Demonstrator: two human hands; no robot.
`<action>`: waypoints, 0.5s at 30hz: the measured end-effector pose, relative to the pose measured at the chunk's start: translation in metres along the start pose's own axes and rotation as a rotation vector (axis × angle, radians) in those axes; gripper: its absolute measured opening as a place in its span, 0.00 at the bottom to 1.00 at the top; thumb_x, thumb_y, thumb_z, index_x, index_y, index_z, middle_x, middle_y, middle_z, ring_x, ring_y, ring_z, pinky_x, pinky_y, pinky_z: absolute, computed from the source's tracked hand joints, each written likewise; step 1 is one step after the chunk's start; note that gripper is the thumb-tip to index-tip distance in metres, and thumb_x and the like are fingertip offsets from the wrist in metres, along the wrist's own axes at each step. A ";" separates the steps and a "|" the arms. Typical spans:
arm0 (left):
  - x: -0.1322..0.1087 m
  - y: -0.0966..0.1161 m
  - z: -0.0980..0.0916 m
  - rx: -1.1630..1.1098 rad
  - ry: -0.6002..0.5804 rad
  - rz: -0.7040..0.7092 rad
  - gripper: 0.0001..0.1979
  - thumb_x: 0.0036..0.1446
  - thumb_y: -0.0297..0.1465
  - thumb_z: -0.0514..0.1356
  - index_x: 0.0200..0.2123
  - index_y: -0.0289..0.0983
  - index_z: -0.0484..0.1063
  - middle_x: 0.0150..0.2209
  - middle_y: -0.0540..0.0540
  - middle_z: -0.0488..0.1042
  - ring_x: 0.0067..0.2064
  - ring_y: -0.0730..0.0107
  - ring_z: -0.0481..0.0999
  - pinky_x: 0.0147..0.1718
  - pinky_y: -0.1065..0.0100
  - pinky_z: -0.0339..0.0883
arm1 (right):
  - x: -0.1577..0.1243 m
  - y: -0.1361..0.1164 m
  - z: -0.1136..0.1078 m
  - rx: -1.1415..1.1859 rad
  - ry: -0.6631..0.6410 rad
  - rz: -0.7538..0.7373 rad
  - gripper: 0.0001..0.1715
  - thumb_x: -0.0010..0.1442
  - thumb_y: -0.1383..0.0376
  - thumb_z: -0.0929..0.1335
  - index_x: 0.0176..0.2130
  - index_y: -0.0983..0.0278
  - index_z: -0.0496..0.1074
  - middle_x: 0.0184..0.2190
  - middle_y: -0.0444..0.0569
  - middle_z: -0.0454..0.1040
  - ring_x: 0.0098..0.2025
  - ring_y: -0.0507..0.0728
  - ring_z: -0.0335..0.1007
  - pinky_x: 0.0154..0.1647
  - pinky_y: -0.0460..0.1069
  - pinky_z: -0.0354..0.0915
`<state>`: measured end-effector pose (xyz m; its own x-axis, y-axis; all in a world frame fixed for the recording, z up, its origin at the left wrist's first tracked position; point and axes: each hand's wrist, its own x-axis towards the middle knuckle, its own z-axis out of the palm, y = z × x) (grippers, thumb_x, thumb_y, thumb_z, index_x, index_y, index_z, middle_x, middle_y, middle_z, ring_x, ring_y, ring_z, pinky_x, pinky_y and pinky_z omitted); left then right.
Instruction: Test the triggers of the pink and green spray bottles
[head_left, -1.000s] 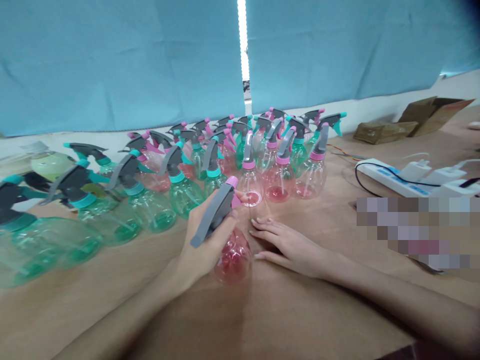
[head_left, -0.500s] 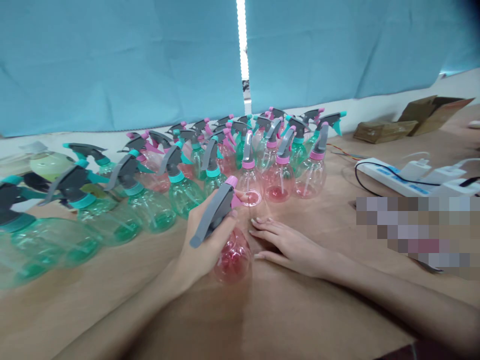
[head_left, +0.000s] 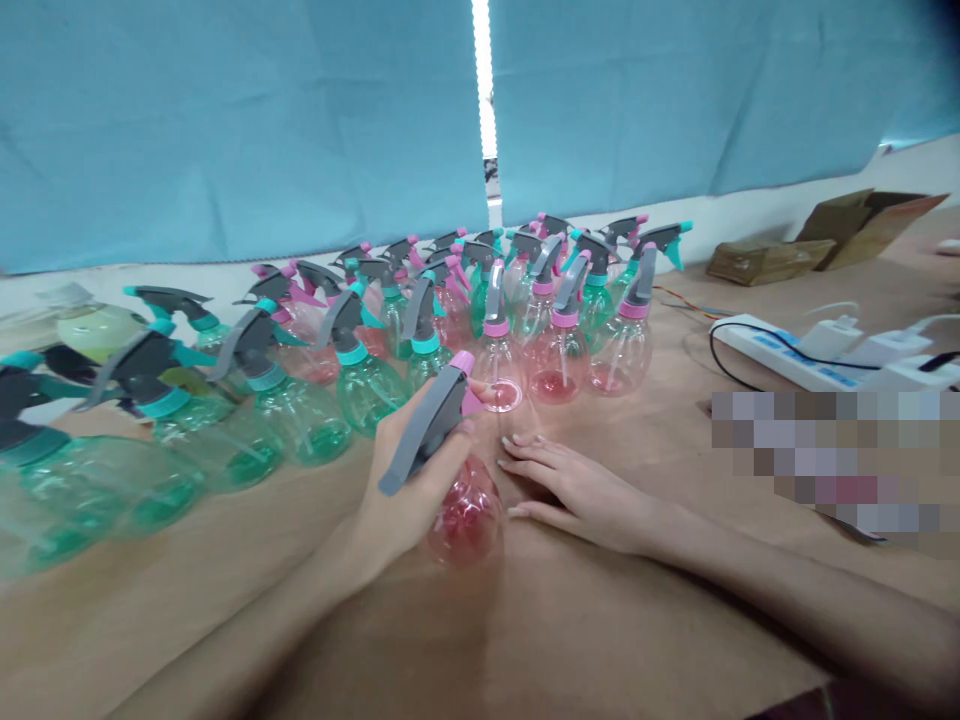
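Observation:
My left hand (head_left: 409,475) is wrapped round the neck of a pink spray bottle (head_left: 466,515) with a grey and pink trigger head. The bottle is on the table in front of me, its nozzle pointing away; my fingers hide its collar. To its right, my right hand (head_left: 574,490) rests on the tabletop with fingers stretched out, a little apart from the bottle and holding nothing. Just beyond the hands stands another pink spray bottle (head_left: 500,352). A green spray bottle (head_left: 371,390) is close by on the left.
Several green and pink spray bottles crowd the back and left of the brown table (head_left: 600,630). On the right lie a white power strip (head_left: 780,352) with plugs and cables, and a cardboard box (head_left: 772,262). A blue cloth (head_left: 247,130) covers the wall behind. One right-hand area is pixelated.

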<state>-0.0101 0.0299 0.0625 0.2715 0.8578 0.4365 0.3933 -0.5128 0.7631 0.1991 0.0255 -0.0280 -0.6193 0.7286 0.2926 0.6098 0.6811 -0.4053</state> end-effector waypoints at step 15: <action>0.000 0.000 0.001 -0.019 0.005 0.003 0.10 0.59 0.34 0.57 0.45 0.45 0.71 0.24 0.54 0.63 0.26 0.68 0.67 0.26 0.67 0.61 | 0.000 0.001 0.001 -0.019 0.000 -0.003 0.34 0.67 0.49 0.61 0.61 0.69 0.65 0.64 0.60 0.62 0.67 0.64 0.55 0.66 0.62 0.54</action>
<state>-0.0093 0.0298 0.0619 0.2682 0.8564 0.4412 0.3753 -0.5147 0.7708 0.1995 0.0259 -0.0292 -0.6212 0.7264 0.2939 0.6173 0.6847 -0.3875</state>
